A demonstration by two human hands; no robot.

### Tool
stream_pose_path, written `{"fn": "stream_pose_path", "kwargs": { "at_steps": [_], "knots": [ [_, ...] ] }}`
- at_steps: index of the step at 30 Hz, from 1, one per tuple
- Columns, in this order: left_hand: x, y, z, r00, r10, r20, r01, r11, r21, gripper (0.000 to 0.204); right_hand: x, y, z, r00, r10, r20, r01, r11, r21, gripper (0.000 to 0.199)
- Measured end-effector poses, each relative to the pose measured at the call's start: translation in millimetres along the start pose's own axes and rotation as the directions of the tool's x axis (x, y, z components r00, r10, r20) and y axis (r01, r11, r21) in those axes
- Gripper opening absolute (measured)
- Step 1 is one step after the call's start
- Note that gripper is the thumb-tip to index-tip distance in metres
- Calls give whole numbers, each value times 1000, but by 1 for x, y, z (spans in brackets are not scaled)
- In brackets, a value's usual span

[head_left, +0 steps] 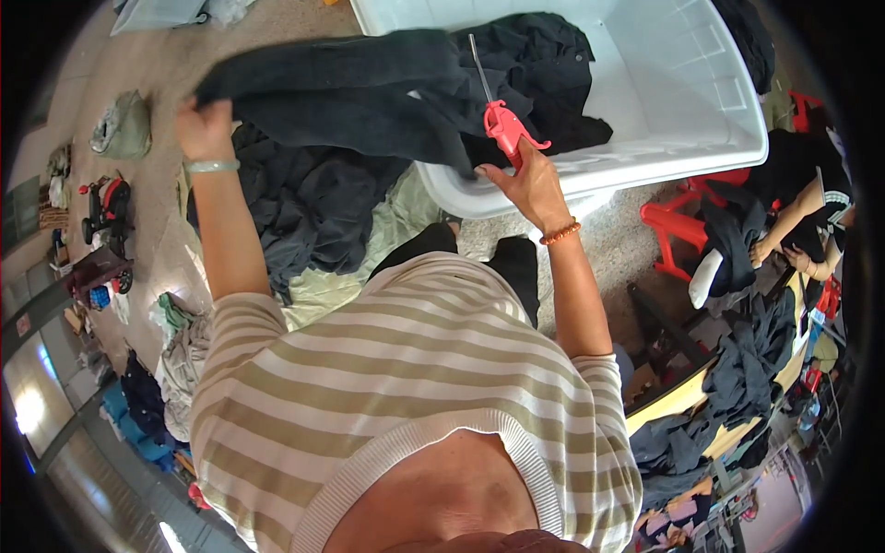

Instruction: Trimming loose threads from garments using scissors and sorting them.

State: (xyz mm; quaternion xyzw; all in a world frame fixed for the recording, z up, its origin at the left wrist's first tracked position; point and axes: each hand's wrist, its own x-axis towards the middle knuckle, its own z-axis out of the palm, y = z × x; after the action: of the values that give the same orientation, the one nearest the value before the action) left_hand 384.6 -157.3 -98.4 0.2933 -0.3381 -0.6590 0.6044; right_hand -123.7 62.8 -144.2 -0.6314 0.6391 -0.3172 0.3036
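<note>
My left hand (206, 129), reaching out to the far left, is closed on one end of a pair of black trousers (359, 115). The trousers stretch rightward from it, blurred at the left end, over the rim of a white plastic bin (678, 111). In my right hand (535, 189) is a red air blow gun (506, 129) with a long thin metal nozzle pointing up and away, over the cloth. More black clothing (539, 69) lies inside the bin, where it meets the trousers. Below my left arm a heap of dark garments (304, 198) rests on a pale sheet.
Red plastic stools (678, 226) stand right of the bin. Beyond them a co-worker's hands (770, 249) handle dark cloth. A table edge (668, 396) with dark garments (737, 378) is at the lower right. A greenish sack (122, 125) sits on the floor at far left.
</note>
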Motion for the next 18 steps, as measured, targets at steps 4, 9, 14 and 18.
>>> {"fn": "stream_pose_path", "kwargs": {
  "at_steps": [4, 9, 14, 18],
  "knots": [
    [-79, -53, -165, 775, 229, -589, 352, 618, 703, 30, -3, -7, 26, 982, 154, 107, -147, 987, -67, 40],
    [-61, -144, -77, 347, -358, -867, 380, 899, -219, 40, -43, 30, 1, 916, 390, -98, -393, 919, -20, 28],
    [-29, -154, 8, 489, -265, -831, 657, 739, 151, 59, -68, 27, -27, 898, 372, -236, -412, 899, -149, 17],
    [-6, -204, 97, 998, 43, -35, 21, 301, 953, 92, -78, 27, -22, 899, 387, -204, -416, 901, -126, 17]
  ]
}}
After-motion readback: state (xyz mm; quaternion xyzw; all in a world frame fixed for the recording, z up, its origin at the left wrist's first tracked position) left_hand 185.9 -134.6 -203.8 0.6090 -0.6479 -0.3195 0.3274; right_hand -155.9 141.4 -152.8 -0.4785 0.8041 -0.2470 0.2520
